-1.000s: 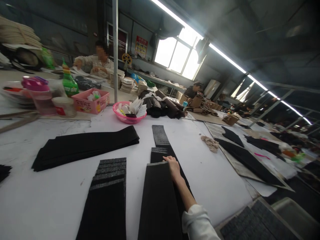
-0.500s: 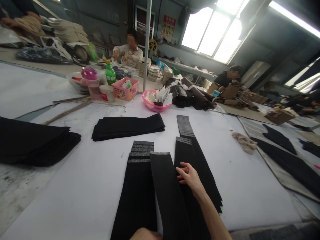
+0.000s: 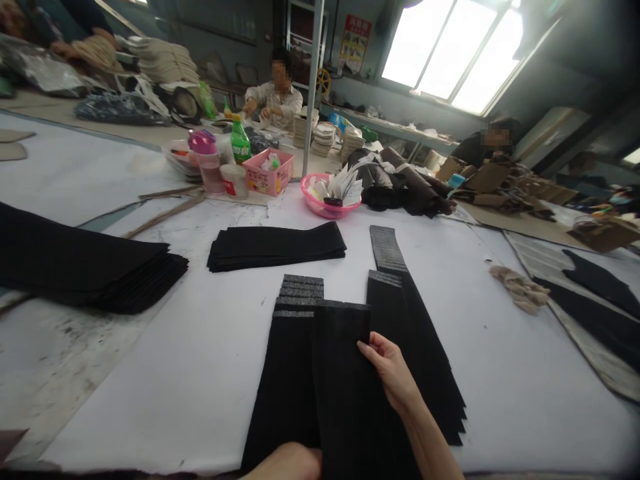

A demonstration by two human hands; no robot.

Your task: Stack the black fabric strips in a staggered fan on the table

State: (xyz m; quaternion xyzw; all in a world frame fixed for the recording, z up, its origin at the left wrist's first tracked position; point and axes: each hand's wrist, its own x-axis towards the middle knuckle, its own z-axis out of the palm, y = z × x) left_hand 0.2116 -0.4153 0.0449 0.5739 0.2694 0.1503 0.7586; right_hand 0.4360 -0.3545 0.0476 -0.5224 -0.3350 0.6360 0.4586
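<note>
My right hand (image 3: 391, 373) is closed in a pinch on the right edge of a black fabric strip (image 3: 343, 380), near its far end. Only the back of my left hand (image 3: 293, 461) shows at the bottom edge, beside the strip's near part; its fingers are hidden. To the left, partly under the strip, lies a fanned stack of black strips (image 3: 283, 367) with grey bands across its far end. Another fanned black stack (image 3: 425, 340), also grey-banded at the far end, lies to the right, partly behind my right hand and forearm.
Farther off on the white table (image 3: 200, 373) lie a black stack (image 3: 277, 247) and a larger one (image 3: 85, 260) at left. A pink basin (image 3: 330, 210) of papers, a pink box (image 3: 270, 175) and a metal pole (image 3: 313, 87) stand beyond. A crumpled beige cloth (image 3: 520, 289) lies right. People sit behind.
My right hand has closed from spread fingers onto the strip's right edge. The strip's far end has lifted and turned slightly. The whole view has shifted, so things appear farther right.
</note>
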